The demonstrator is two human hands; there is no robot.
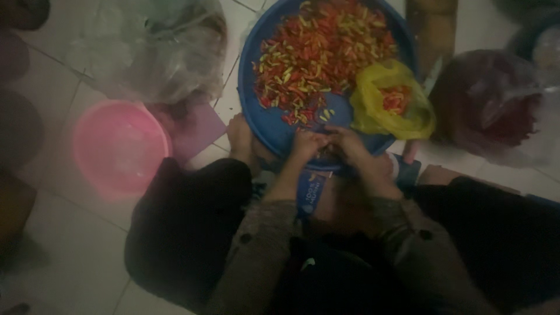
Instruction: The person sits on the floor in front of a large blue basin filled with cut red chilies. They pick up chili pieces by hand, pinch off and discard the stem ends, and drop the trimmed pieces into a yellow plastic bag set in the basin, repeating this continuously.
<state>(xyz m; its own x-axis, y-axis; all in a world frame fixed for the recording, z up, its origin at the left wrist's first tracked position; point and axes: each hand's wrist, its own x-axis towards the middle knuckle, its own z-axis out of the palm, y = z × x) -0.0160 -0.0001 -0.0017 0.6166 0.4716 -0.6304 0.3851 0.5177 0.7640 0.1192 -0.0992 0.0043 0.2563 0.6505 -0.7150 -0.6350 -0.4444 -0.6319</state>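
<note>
A large blue round basin (265,116) on the tiled floor holds a heap of small red, green and yellow chili peppers (318,52). A yellow plastic bag (373,111) with a few red chilies inside lies in the basin at the right. My left hand (306,146) and my right hand (350,149) meet over the basin's near rim, fingers pinched together on something small, probably a chili; it is too dark to tell which hand holds it. My bare foot (240,137) rests beside the basin's left edge.
A pink plastic bowl (119,146) sits on the floor at the left. A crumpled clear plastic bag (157,46) lies at the upper left. Another clear bag with dark red contents (496,111) stands at the right. My dark-clothed knees fill the bottom.
</note>
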